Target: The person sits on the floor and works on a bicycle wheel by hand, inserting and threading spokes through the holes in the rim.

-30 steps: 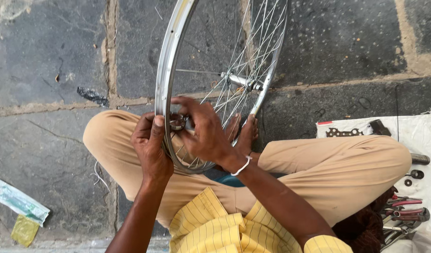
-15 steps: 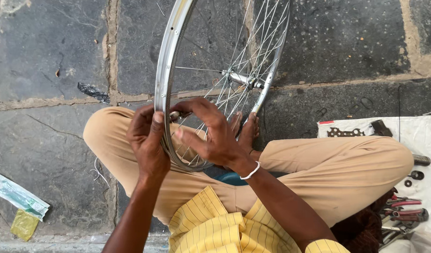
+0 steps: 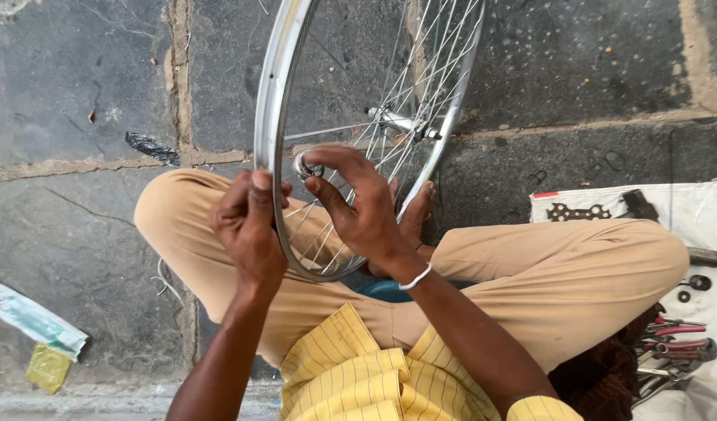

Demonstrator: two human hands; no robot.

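My left hand (image 3: 249, 226) is clamped on the near edge of the silver spoked bicycle wheel rim (image 3: 274, 117), which stands upright over my lap. My right hand (image 3: 358, 206), just inside the rim, pinches a small metal spoke tool (image 3: 305, 167). Rim runs away from me; hub (image 3: 396, 122) beyond.

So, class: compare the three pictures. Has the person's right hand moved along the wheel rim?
Yes. The right hand has shifted up the bicycle wheel, away from the knee, its fingers now pinching a small metal part at the rim nearer the hub.
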